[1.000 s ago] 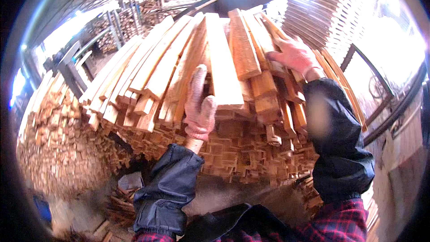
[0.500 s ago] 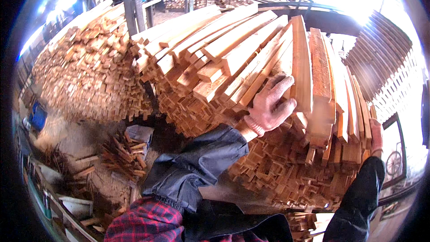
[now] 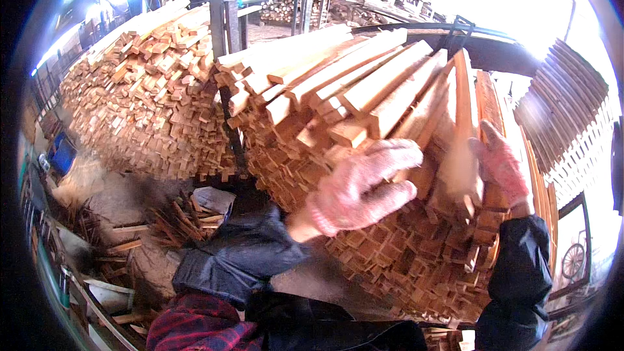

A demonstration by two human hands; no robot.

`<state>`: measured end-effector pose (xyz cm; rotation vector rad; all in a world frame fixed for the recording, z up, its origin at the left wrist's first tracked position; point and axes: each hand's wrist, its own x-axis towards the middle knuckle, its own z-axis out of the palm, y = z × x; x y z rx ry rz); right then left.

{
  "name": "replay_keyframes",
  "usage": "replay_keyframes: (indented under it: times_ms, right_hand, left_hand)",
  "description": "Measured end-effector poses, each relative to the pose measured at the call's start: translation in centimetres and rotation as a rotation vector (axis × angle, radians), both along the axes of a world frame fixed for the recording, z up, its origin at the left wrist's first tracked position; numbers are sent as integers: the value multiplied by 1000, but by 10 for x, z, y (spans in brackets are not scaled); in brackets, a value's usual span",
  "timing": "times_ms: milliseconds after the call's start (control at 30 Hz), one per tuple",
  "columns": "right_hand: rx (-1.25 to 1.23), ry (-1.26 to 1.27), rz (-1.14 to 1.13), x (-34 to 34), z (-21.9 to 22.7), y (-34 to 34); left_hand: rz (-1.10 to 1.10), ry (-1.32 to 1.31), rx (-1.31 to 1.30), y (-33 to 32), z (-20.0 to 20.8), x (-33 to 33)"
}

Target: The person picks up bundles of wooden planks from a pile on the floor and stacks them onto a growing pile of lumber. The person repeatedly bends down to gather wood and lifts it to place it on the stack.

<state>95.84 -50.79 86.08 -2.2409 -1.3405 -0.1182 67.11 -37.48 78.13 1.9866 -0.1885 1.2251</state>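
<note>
Both of my hands wear pinkish knit gloves over dark sleeves. My left hand (image 3: 367, 185) is in front of the sawn wooden stack (image 3: 390, 240), fingers and thumb apart, with nothing seen between them. My right hand (image 3: 504, 164) is at the stack's right part, its fingers stretched out and parted beside a motion-blurred wooden beam (image 3: 459, 162). Whether its fingertips touch that beam I cannot tell. Left of the blurred beam, several long pale beams (image 3: 383, 81) lie on top, their cut ends toward me.
Another large stack of sawn wood (image 3: 149, 104) stands at the left, beyond a metal post frame (image 3: 227, 23). Wood scraps (image 3: 179, 224) lie on the floor at lower left. Slatted wood (image 3: 565, 104) is piled at far right, above a spoked wheel (image 3: 573, 260).
My left hand has come off the beams, moving left and toward me. My right hand has moved left and up from the stack's right edge. The view has shifted slightly.
</note>
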Motion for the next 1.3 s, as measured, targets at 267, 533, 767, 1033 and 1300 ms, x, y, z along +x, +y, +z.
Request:
replay_keyframes:
  times_ms: [267, 533, 767, 1033, 1300]
  right_hand:
    - [-315, -499, 250, -83, -19, 83]
    - [-258, -273, 52, -131, -25, 139]
    - [-166, 128, 355, -259, -93, 136]
    - [-739, 331, 949, -352, -293, 162]
    - [-1069, 599, 1124, -443, -351, 217]
  left_hand:
    - [866, 267, 272, 215, 3, -74]
    - [912, 358, 139, 312, -33, -112]
    - [893, 96, -97, 245, -98, -167]
    - [869, 829, -1148, 0, -369, -322]
    - [1250, 875, -1792, -151, -396, -432]
